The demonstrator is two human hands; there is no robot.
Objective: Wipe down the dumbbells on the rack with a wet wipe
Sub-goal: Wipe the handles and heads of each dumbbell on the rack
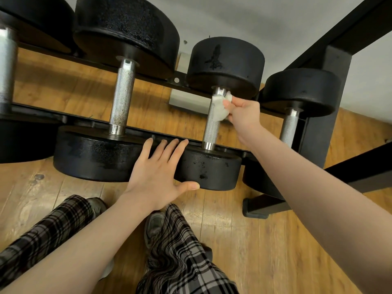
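Wood floor (265,240) underfoot; left hand (158,177) spread flat against the near dumbbell (209,166) head on the rack (318,132), and beyond, right hand (244,115) pinches the wipe (219,109) on its knurled handle (212,128).

arms (89,236): bare, sleeveless | trousers (186,264): dark plaid; shoes (154,227): grey

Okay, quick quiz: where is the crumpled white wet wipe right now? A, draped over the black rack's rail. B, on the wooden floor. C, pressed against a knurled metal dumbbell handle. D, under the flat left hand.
C: the right hand pinches the crumpled white wet wipe against the knurled metal dumbbell handle.
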